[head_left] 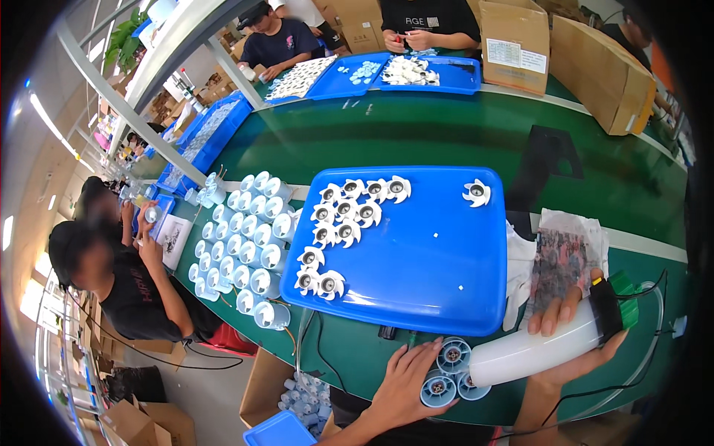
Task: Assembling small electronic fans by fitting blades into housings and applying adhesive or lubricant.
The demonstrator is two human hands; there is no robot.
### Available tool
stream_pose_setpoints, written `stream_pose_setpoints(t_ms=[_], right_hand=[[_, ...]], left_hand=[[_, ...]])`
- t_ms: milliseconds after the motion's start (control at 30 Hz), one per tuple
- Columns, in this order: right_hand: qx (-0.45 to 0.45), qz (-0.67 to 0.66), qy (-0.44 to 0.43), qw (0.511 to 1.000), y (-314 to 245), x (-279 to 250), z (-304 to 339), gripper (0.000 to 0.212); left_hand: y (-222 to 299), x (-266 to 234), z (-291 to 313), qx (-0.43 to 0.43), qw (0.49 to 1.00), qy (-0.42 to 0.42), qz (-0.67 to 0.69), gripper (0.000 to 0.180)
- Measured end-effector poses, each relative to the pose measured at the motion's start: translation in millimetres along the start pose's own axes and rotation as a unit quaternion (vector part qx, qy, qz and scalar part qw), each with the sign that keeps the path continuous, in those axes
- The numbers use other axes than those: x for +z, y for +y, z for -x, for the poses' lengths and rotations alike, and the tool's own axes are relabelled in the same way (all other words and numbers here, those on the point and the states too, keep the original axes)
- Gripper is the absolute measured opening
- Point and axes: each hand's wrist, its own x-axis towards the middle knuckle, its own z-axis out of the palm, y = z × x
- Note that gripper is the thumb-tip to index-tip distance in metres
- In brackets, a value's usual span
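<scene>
My half-curled left hand [401,383] steadies three pale-blue spoked cups [453,355] near the table [361,349] edge; my right hand [567,369] wraps a glossy white cylinder [532,348], partly hiding one cup. Beyond, a blue tray [416,260] bears white finned wheels [346,209].

Glossy plastic tray [416,260]; smooth, glossy cylinder [532,351]; matt cardboard carton [513,24].

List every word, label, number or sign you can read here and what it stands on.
Wording is not copied out here.
Black shirt, top: white letters, legible.
Box, top right: white labels, print too small.
Rear box: dark marks, too small.
Dark shirt at left: reddish lettering, unclear.
Navy shirt: small marks, unreadable.
Sheet at left: dark marks, too small.
White tool, right hand: none visible.
</scene>
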Motion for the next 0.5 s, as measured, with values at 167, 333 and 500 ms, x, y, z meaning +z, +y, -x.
stream_pose_setpoints(t_ms=[167, 333, 500], right_hand=[[0.006, 0.006, 0.013, 1.000, 1, 2, 3, 0.091], [-0.013, 0.043, -0.001, 0.999, 3, 14, 3, 0.086], [-0.025, 0.059, -0.009, 0.998, 8, 20, 2, 0.083]], left_hand=[[0, 0, -1, 0.011, 1.000, 0.006, 0.000, 0.103], [0, -1, -2, 0.006, 1.000, 0.003, -0.009, 0.102], [1, -1, -1, 0.002, 1.000, 0.015, -0.024, 0.106]])
